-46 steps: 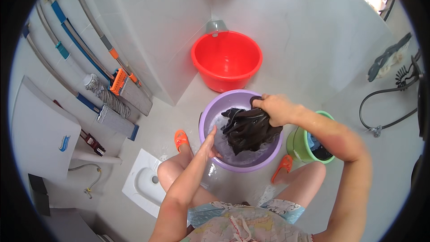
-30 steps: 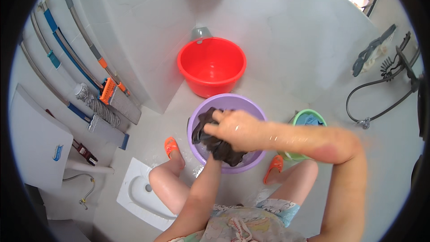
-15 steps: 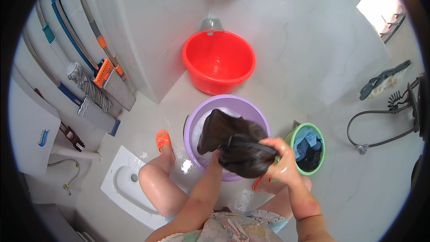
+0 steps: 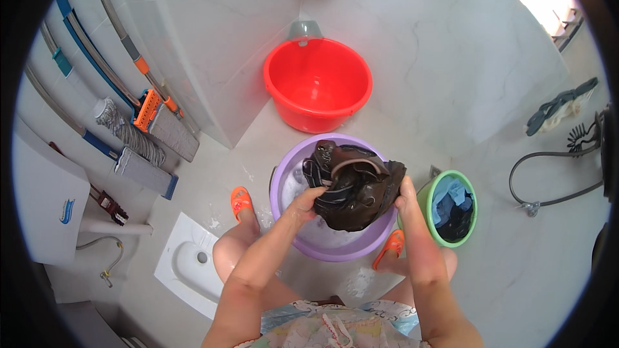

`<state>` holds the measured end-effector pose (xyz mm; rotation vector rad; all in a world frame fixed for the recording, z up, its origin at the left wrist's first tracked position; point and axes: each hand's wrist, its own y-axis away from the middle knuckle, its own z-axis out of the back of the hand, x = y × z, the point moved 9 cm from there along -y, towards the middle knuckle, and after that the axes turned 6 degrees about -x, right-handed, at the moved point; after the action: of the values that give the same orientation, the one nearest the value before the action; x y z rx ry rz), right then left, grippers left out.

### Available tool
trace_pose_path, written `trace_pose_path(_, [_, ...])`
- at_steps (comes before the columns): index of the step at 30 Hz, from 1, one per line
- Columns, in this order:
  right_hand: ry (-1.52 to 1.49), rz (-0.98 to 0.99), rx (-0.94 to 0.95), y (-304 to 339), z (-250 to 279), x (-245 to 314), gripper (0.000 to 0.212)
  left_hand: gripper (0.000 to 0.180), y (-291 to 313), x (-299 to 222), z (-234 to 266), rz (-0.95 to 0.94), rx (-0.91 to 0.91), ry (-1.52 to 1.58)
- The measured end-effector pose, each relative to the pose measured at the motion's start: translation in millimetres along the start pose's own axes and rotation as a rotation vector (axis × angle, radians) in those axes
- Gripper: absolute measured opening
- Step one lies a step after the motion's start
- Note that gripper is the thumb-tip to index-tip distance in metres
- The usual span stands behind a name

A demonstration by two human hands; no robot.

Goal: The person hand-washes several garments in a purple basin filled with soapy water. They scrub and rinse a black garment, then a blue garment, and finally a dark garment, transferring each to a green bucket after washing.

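A wet dark brown garment (image 4: 356, 187) is bunched up over the purple basin (image 4: 287, 174), which holds soapy water. My left hand (image 4: 308, 201) grips the garment's near left side. My right hand (image 4: 405, 194) grips its right side. Both forearms come up from the lower edge, over my bare knees. I squat on the tiled floor with orange slippers (image 4: 240, 201) on my feet, one on each side of the basin.
An empty red basin (image 4: 317, 84) stands beyond the purple one. A small green bucket (image 4: 452, 207) with blue and dark cloth sits at the right. Mops (image 4: 138, 148) lean on the left wall. A squat toilet (image 4: 190, 264) lies at lower left. A hose (image 4: 548, 174) hangs at right.
The garment was pushed down into the basin, then lifted and gathered; now both hands hold it bunched above the water, with my right hand shifted to its right side.
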<state>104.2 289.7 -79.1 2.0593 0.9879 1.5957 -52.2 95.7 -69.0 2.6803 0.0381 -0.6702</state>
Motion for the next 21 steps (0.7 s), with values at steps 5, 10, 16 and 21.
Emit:
trace_pose_path(5, [0.278,-0.078,0.180,-17.9,-25.7,-17.0,0.037,0.051,13.4,-16.4,-33.3,0.001,0.041,-0.416])
trace_pose_path(10, [0.809,-0.014,0.098,-55.6,-16.7,-6.8,0.043,0.057,18.2,-24.7,-73.7,-0.131,0.164,-0.806])
trace_pose_path(16, [1.616,0.258,0.220,-70.5,-61.9,5.2,0.046,0.055,16.7,-12.8,-95.4,-0.297,0.155,-1.089])
trace_pose_path(21, [2.056,0.545,0.416,-39.8,-112.7,-17.0,0.044,0.057,6.6,21.3,-92.1,-0.200,0.211,-1.457])
